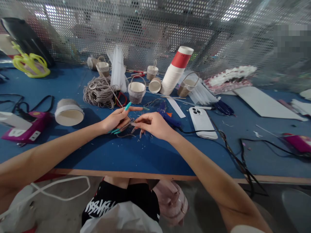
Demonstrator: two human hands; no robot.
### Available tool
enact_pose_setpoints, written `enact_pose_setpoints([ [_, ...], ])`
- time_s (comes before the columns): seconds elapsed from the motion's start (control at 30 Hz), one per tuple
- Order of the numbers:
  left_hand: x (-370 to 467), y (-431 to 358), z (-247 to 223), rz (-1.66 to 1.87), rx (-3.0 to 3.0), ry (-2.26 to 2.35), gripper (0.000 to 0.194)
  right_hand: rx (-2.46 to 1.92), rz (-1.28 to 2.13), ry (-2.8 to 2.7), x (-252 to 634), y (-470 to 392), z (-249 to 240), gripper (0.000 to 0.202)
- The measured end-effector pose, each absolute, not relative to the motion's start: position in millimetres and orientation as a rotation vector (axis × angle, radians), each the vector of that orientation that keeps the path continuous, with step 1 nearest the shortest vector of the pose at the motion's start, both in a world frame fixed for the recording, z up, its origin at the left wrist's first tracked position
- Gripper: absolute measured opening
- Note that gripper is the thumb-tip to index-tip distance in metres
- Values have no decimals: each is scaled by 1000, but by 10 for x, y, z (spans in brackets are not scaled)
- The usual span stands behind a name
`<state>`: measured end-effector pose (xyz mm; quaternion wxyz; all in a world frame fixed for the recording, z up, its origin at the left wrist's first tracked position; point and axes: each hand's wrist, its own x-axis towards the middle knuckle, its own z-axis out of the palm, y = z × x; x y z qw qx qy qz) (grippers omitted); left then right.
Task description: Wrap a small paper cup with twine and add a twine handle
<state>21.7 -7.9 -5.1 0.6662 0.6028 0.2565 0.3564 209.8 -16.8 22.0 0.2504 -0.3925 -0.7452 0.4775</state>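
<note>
My left hand (118,121), with long turquoise nails, is closed around a thin grey cord whose loose end lies on the blue table just below. Close beside it on the right, my right hand (152,124) pinches the same cord (132,120) between thumb and fingertips. A bundle of grey cord (99,91) sits behind my left hand. Further back stands a small cord-wrapped cup with a handle (136,92). A blue glue gun (170,117) lies just behind my right hand, partly hidden by it.
A tall stack of paper cups (173,72) leans at the back. A white phone (203,123) and black cables (227,145) lie to the right. On the left are a wrapped cup (68,113) and a purple power strip (31,127). A perforated metal screen (150,29) rises behind.
</note>
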Motion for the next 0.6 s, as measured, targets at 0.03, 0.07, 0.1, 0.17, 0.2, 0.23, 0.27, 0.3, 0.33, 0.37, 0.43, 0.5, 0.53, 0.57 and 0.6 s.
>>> enact_pose_setpoints([
  [0.03,214,-80,-48,784,1367,569,57,-1050,1396,-2010,2113,-144,217,20],
  [0.07,212,-82,-47,766,1375,562,57,-1038,1465,-1999,2124,-124,212,21],
  [0.1,212,-84,-48,752,1384,558,58,-1035,1506,-1992,2131,-111,208,20],
  [0.17,214,-85,-53,739,1402,563,59,-1056,1511,-1984,2129,-103,200,18],
  [0.2,215,-85,-57,739,1409,568,60,-1075,1481,-1978,2123,-109,199,16],
  [0.23,217,-84,-60,743,1412,574,61,-1093,1440,-1975,2114,-120,199,14],
  [0.27,220,-84,-61,748,1412,579,61,-1109,1390,-1979,2105,-134,201,13],
  [0.3,224,-85,-61,753,1408,584,62,-1122,1327,-1990,2096,-151,205,12],
  [0.33,228,-86,-60,757,1403,587,62,-1134,1251,-2009,2088,-169,210,11],
  [0.37,232,-89,-57,758,1398,591,62,-1145,1165,-2036,2081,-187,216,11],
  [0.43,241,-97,-49,757,1390,602,62,-1176,973,-2103,2069,-221,230,11],
  [0.5,248,-104,-44,757,1383,608,61,-1216,791,-2159,2055,-248,238,12],
  [0.53,250,-106,-43,759,1381,608,61,-1234,714,-2179,2047,-258,239,13],
  [0.57,251,-106,-43,765,1379,606,60,-1250,646,-2196,2039,-266,237,14],
  [0.6,252,-106,-43,771,1377,604,60,-1262,587,-2212,2031,-272,232,14],
])
